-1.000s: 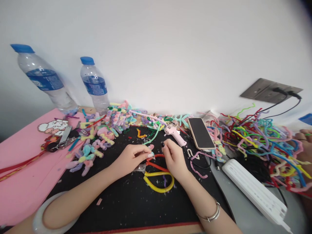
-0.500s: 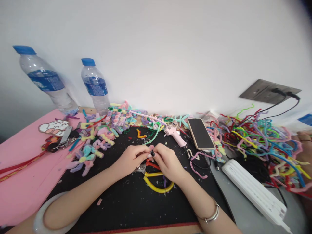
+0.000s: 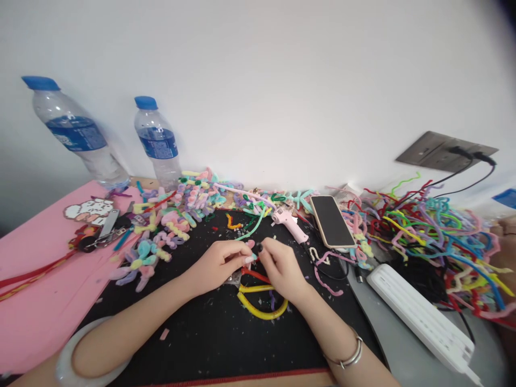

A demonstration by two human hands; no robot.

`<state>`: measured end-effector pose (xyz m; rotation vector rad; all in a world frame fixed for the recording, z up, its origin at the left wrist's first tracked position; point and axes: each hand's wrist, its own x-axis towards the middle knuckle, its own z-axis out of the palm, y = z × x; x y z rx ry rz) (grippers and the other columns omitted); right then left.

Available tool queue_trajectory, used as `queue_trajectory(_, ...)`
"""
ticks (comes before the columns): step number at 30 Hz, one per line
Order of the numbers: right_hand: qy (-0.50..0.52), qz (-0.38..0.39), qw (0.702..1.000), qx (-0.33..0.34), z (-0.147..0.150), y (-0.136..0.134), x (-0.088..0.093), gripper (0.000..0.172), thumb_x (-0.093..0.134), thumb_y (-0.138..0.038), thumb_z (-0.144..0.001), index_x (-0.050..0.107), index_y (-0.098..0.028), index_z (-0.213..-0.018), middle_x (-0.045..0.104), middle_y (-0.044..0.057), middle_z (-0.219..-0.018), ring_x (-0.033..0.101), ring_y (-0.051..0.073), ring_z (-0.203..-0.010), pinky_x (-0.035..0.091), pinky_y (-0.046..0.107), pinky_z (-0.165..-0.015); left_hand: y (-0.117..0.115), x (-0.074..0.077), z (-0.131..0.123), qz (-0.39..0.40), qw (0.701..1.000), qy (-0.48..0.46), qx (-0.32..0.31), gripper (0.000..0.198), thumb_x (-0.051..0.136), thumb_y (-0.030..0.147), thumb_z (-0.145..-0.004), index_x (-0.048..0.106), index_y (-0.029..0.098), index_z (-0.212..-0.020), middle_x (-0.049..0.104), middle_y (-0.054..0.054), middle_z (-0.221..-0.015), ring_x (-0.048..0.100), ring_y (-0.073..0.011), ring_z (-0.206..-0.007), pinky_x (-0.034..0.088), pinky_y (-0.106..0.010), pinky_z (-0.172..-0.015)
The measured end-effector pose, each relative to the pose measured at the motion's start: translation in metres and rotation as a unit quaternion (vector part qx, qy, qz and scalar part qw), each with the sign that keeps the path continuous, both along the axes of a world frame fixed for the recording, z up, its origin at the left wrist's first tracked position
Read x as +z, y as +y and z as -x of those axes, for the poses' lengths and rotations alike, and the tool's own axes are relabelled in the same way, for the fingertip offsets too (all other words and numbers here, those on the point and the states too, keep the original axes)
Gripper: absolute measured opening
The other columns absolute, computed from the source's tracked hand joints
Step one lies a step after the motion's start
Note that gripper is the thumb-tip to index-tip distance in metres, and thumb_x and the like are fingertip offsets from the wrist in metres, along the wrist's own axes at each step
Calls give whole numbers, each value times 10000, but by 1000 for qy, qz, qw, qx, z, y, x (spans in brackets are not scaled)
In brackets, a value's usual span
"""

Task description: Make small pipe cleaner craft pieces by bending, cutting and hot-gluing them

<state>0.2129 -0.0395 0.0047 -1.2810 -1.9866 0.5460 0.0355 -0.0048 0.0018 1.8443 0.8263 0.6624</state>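
Observation:
My left hand (image 3: 220, 266) pinches a tiny item at its fingertips over the black mat (image 3: 193, 328). A small pink piece (image 3: 250, 244) shows by those fingertips; whether it is held is unclear. My right hand (image 3: 282, 269), close beside it with a small gap between, has curled fingers pressed together at the thumb; what they hold is hidden. Under the hands lie a bent yellow pipe cleaner (image 3: 262, 313), a red pipe cleaner (image 3: 256, 276) and a short purple one (image 3: 272, 300). A mint green pipe cleaner (image 3: 255, 228) curves just behind the fingers.
A pink glue gun (image 3: 291, 224) and a phone (image 3: 332, 220) lie behind my right hand. Tangled pipe cleaners (image 3: 435, 231) and a white power strip (image 3: 419, 314) are at right. Fuzzy flowers (image 3: 143, 258), bottles (image 3: 157, 142) and a pink board (image 3: 36, 317) are at left.
My right hand's fingertips have drawn slightly right, away from my left fingertips, which they touched before. The left hand has barely moved.

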Motion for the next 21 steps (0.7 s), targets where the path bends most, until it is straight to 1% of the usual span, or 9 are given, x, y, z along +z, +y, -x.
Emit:
queue_trajectory(4, 22, -44, 992, -112, -14, 6, 0, 251, 386, -152, -875, 364, -200, -629, 341, -47, -584, 340, 108, -533, 271, 239, -510, 0, 0, 3, 7, 1000, -9, 22, 237, 479, 291, -857, 614, 159, -714, 585, 15, -664, 514, -111, -576, 411, -201, -567)
queue_trajectory(6, 30, -63, 988, -140, -20, 9, -1, 181, 415, -149, -854, 429, -196, -680, 388, -40, -602, 366, 110, -533, 291, 238, -511, 3, -2, 5, -2, 998, -17, 61, 241, 469, 320, -862, 608, 163, -744, 597, 7, -685, 530, -122, -601, 417, -209, -583)
queue_trajectory(9, 19, -73, 987, -139, -24, 11, -2, 136, 429, -130, -826, 445, -198, -708, 416, -32, -631, 383, 114, -545, 313, 242, -523, 7, -5, 7, -20, 988, -24, 153, 234, 465, 354, -863, 600, 167, -824, 589, 6, -699, 519, -127, -603, 398, -208, -548)
queue_trajectory(12, -24, -78, 990, -119, -25, 13, -1, 248, 419, -121, -827, 367, -207, -600, 352, -37, -600, 374, 122, -553, 309, 253, -535, 10, -8, 9, -34, 979, -23, 201, 228, 463, 356, -867, 594, 171, -896, 602, -2, -751, 528, -130, -629, 399, -208, -549)
queue_trajectory(13, -36, -79, 990, -113, -26, 13, 0, 270, 420, -124, -832, 356, -207, -584, 359, -32, -605, 389, 127, -568, 320, 258, -546, 11, -8, 10, -42, 978, -18, 204, 227, 461, 352, -869, 594, 173, -905, 609, -6, -768, 538, -136, -653, 404, -210, -564)
queue_trajectory(15, -43, -91, 989, -109, -28, 15, 2, 219, 423, -122, -837, 427, -203, -633, 453, 5, -693, 463, 153, -662, 374, 275, -611, 10, -8, 10, -62, 979, 8, 196, 225, 453, 350, -873, 593, 177, -902, 618, -6, -776, 547, -143, -669, 404, -215, -577)
queue_trajectory(17, -41, -120, 983, -130, -33, 18, 3, 137, 422, -104, -824, 521, -198, -838, 531, 67, -911, 512, 199, -864, 417, 319, -739, 9, -7, 10, -82, 981, 38, 174, 221, 436, 340, -881, 591, 182, -880, 631, -3, -774, 554, -144, -665, 404, -220, -592)
queue_trajectory(19, -51, -150, 972, -176, -41, 22, 0, 275, 432, -93, -801, 508, -192, -1046, 510, 113, -1088, 474, 239, -1047, 403, 377, -860, 8, -7, 10, -106, 982, 60, 147, 220, 408, 310, -893, 589, 189, -859, 648, -4, -792, 570, -148, -688, 411, -228, -637)
queue_trajectory(21, -88, -151, 957, -233, -49, 26, -6, 330, 479, -117, -777, 495, -173, -1102, 493, 136, -1116, 452, 267, -1092, 382, 420, -908, 7, -6, 10, -133, 980, 75, 126, 219, 389, 278, -898, 589, 197, -856, 661, -9, -838, 587, -157, -747, 411, -237, -696)
